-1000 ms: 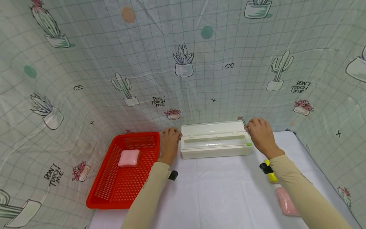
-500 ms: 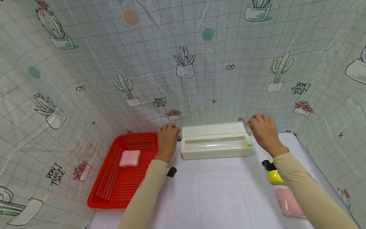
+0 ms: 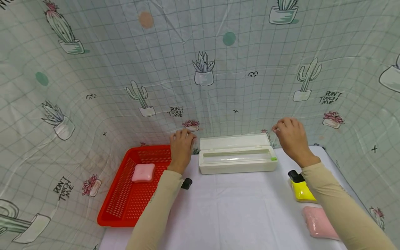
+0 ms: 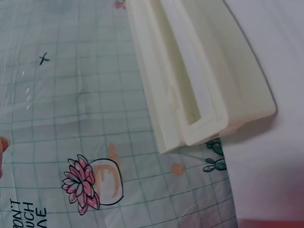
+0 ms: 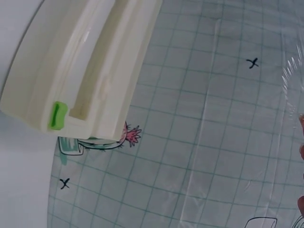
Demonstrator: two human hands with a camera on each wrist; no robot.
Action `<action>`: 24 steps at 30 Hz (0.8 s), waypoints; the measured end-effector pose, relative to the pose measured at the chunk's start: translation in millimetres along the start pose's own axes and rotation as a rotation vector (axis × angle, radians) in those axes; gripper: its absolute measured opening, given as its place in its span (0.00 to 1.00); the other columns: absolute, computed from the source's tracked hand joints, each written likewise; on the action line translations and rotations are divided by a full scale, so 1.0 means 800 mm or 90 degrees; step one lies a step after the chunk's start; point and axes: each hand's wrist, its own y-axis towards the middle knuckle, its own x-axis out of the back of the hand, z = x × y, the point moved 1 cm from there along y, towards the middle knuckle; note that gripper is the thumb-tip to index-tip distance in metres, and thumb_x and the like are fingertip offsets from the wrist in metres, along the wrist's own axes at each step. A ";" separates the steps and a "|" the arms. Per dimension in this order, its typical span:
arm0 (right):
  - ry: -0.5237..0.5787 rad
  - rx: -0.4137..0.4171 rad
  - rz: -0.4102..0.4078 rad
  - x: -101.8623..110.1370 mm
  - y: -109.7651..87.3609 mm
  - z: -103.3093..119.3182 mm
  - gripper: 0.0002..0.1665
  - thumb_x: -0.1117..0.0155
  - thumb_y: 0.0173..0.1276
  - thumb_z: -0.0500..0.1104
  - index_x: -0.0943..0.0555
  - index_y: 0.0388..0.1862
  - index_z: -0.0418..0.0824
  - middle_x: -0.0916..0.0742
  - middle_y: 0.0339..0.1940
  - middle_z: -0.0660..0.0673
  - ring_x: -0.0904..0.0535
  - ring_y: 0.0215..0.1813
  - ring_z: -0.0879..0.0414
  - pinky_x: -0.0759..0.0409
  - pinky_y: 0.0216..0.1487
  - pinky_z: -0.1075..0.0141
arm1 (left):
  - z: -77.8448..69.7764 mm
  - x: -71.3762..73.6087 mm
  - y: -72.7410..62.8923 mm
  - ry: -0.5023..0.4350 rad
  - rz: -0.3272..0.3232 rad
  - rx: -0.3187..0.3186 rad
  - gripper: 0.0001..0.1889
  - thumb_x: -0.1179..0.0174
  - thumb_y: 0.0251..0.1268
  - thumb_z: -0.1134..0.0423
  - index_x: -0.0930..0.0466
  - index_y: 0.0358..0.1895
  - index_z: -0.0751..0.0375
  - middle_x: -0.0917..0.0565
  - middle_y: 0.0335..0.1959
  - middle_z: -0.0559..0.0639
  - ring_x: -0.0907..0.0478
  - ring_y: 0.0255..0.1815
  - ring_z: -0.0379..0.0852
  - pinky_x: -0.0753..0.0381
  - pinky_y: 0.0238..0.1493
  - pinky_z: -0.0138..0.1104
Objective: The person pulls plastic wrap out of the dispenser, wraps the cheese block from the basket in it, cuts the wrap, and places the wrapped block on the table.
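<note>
A white cling film dispenser (image 3: pixel 237 167) stands at the back of the table, its lid tilted back against the wall cloth. A green slider (image 5: pixel 58 115) sits at its right end. My left hand (image 3: pixel 181 150) is raised past the dispenser's left end, fingers curled and pinching. Up beyond the right end, my right hand (image 3: pixel 292 140) pinches with thumb and fingers. Clear cling film (image 5: pixel 290 73) shows as glints by the right fingertips; similar glints appear in the left wrist view. Most of the sheet is too transparent to make out. Only fingertips show at the wrist views' edges.
A red plastic basket (image 3: pixel 120 194) on the left holds a shiny pink block (image 3: pixel 143 173). On the right lie a yellow block (image 3: pixel 303 191) and another pink block (image 3: pixel 319 222), partly under the right forearm. Patterned cloth (image 3: pixel 234 86) rises behind and at both sides.
Both hands have risen away from the dispenser's ends, the right one also outward to the right. The dispenser and the basket stay in place; the yellow block is less covered by the right arm.
</note>
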 end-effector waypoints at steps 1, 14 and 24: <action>0.001 0.001 -0.002 0.001 0.001 0.000 0.04 0.30 0.70 0.30 0.18 0.39 0.29 0.19 0.45 0.32 0.25 0.54 0.32 0.25 0.56 0.36 | 0.000 0.002 0.001 0.003 0.000 -0.001 0.07 0.36 0.75 0.58 0.10 0.43 0.55 0.17 0.49 0.51 0.24 0.56 0.54 0.30 0.61 0.51; 0.007 0.021 -0.058 0.019 0.022 -0.003 0.06 0.29 0.68 0.29 0.19 0.38 0.28 0.19 0.44 0.31 0.25 0.53 0.31 0.25 0.53 0.36 | 0.001 0.024 0.024 0.019 -0.027 -0.015 0.10 0.38 0.76 0.57 0.11 0.45 0.59 0.17 0.52 0.53 0.25 0.57 0.54 0.31 0.60 0.51; 0.010 0.047 -0.101 0.033 0.043 -0.004 0.06 0.27 0.66 0.28 0.18 0.37 0.28 0.19 0.43 0.31 0.25 0.51 0.30 0.27 0.49 0.37 | 0.004 0.041 0.043 -0.028 -0.030 -0.012 0.08 0.36 0.75 0.60 0.12 0.44 0.59 0.17 0.51 0.55 0.26 0.59 0.56 0.33 0.62 0.53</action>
